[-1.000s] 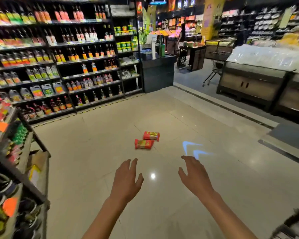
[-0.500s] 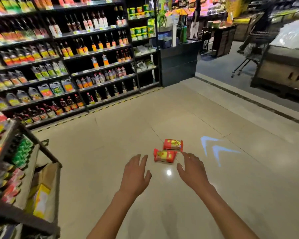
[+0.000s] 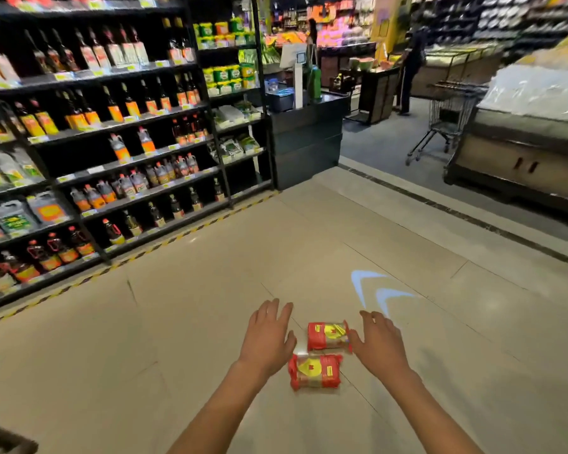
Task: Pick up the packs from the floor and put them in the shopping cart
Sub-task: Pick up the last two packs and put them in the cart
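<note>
Bare fingers on both sides are spread and nearly straight, gripping nothing. The left hand (image 3: 267,335) reaches forward with its palm down, its thumb side just beside the packs; whether it touches one cannot be told. The right hand (image 3: 378,343) is likewise open, its thumb near the right end of the far pack (image 3: 328,335). That pack, red with a yellow label, lies flat on the floor (image 3: 194,322) between the two hands. The near pack (image 3: 315,371), same red and yellow, lies just this side of it, close beside or touching it, and nearer the left wrist. Both forearms run up from the bottom edge. Pale blue arrow marks (image 3: 379,293) show on the beige tiles beyond the right hand. Dark shelves (image 3: 112,126) of bottles stand on the left with yellow-black tape along their foot. A cart (image 3: 446,122) stands well apart in the far aisle on the right, beside a low display counter (image 3: 522,152).
</note>
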A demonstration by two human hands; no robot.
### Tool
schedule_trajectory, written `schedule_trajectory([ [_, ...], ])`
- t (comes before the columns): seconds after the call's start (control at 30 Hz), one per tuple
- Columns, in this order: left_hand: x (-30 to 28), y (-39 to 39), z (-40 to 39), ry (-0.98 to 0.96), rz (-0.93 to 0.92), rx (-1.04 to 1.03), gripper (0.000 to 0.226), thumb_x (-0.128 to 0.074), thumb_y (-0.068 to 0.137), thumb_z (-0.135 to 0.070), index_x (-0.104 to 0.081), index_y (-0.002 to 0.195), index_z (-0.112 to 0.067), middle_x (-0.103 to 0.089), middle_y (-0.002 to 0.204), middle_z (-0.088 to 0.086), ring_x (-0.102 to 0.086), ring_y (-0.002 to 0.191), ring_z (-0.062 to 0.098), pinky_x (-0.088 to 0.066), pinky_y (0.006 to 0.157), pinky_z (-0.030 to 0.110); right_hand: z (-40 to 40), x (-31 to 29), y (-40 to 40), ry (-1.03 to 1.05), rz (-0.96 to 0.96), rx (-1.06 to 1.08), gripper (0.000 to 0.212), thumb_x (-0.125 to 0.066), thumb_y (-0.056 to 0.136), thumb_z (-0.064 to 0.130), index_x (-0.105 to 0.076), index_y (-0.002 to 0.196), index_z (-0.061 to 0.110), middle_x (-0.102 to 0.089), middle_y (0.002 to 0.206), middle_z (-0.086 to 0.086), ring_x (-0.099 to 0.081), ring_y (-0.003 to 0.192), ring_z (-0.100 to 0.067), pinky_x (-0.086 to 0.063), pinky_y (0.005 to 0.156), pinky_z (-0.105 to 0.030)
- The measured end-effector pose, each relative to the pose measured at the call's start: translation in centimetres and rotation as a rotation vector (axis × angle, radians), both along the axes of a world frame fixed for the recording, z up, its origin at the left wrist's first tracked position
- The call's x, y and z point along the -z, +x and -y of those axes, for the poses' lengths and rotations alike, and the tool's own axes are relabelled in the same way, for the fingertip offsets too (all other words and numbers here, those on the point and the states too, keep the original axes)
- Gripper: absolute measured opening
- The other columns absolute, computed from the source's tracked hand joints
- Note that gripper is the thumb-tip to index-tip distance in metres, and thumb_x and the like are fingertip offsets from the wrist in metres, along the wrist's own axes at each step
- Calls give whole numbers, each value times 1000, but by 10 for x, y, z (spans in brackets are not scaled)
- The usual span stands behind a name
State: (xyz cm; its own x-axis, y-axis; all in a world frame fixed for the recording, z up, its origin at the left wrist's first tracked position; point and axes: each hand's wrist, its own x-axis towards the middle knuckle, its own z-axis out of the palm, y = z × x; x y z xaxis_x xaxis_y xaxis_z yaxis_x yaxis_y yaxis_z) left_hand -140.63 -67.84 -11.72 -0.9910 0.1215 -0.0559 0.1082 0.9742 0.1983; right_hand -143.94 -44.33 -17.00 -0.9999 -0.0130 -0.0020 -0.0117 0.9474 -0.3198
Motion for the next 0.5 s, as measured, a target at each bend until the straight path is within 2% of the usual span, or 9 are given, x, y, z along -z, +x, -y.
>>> schedule_trajectory([
  [0.1,2,-81,18,-33,11,113,64,-41,100,-35,-21,160,-22,-22,166,11,-16,154,30,-15,123,38,21,9,-61,46,-16,66,47,-64,78,33,-72,115,6,-71,108,-16,-68,104,-37,-56,83,-47],
  [0.17,8,-143,26,-51,8,187,65,-40,101,-36,-19,160,-22,-19,167,11,-13,155,30,-12,124,39,33,20,-107,55,-3,118,47,-71,69,34,-75,105,6,-73,98,-16,-70,96,-37,-59,75,-47],
  [0.27,21,-236,32,-85,0,288,65,-40,101,-35,-19,160,-21,-16,168,12,-9,155,31,-9,125,42,41,33,-174,77,-13,213,50,-84,63,31,-76,105,7,-73,97,-16,-71,96,-36,-59,75,-46],
  [0.4,30,-352,29,-125,25,459,64,-38,101,-35,-18,160,-20,-14,168,12,-7,155,31,-7,125,42,43,44,-251,75,-12,357,42,-80,64,29,-76,98,5,-73,88,-16,-72,87,-37,-60,72,-45],
  [0.5,31,-429,21,-148,21,599,64,-39,101,-34,-20,160,-18,-18,167,13,-11,155,32,-10,125,42,48,48,-292,34,26,499,46,-74,67,32,-75,103,4,-73,94,-20,-71,91,-41,-59,76,-49],
])
